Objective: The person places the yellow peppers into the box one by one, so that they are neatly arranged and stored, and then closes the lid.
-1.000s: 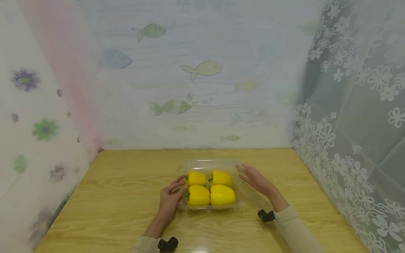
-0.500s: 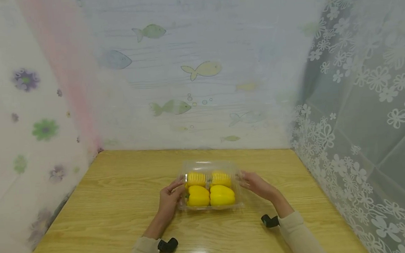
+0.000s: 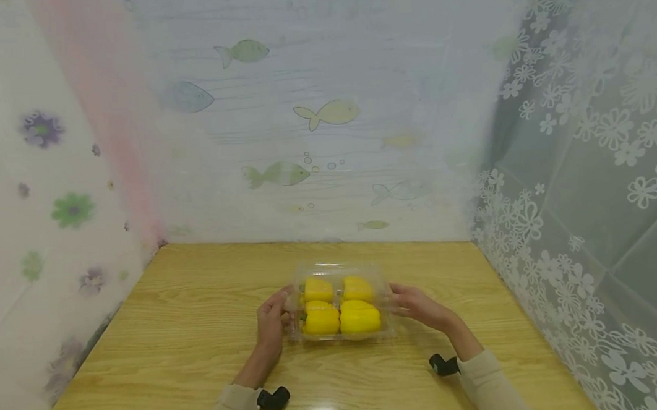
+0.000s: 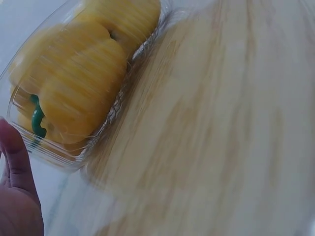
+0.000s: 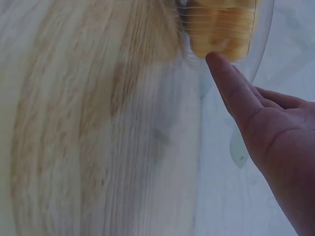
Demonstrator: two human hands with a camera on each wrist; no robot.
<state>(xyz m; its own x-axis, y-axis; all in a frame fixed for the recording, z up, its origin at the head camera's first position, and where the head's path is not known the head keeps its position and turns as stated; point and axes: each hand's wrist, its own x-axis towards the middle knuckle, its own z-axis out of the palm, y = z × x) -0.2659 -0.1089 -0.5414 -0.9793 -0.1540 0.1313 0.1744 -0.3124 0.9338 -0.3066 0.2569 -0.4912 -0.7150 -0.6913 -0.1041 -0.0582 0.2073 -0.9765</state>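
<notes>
A clear plastic clamshell box (image 3: 387, 326) sits on the wooden table with several yellow bell peppers (image 3: 360, 318) inside, and its clear lid lies over them. My left hand (image 3: 270, 322) is at the left side of the box; in the left wrist view its thumb (image 4: 15, 157) stands straight beside the box's corner, near a green pepper stem (image 4: 37, 117). At the opposite side, my right hand (image 3: 420, 307) rests its extended fingers against the box wall. The right wrist view shows the straight thumb (image 5: 231, 81) right at the box's ridged end. Neither hand's far fingers show fully.
The wood-grain table (image 3: 201, 335) spreads around the box. A fish-patterned curtain (image 3: 328, 192) hangs along the back edge, with flowered sheets (image 3: 75, 209) at the left and right. Black wrist cameras (image 3: 273, 398) are worn at both sleeves.
The clear lid has come down over the peppers. My left hand has shifted slightly left, its fingers more bent. My right hand has slid nearer along the box's right side.
</notes>
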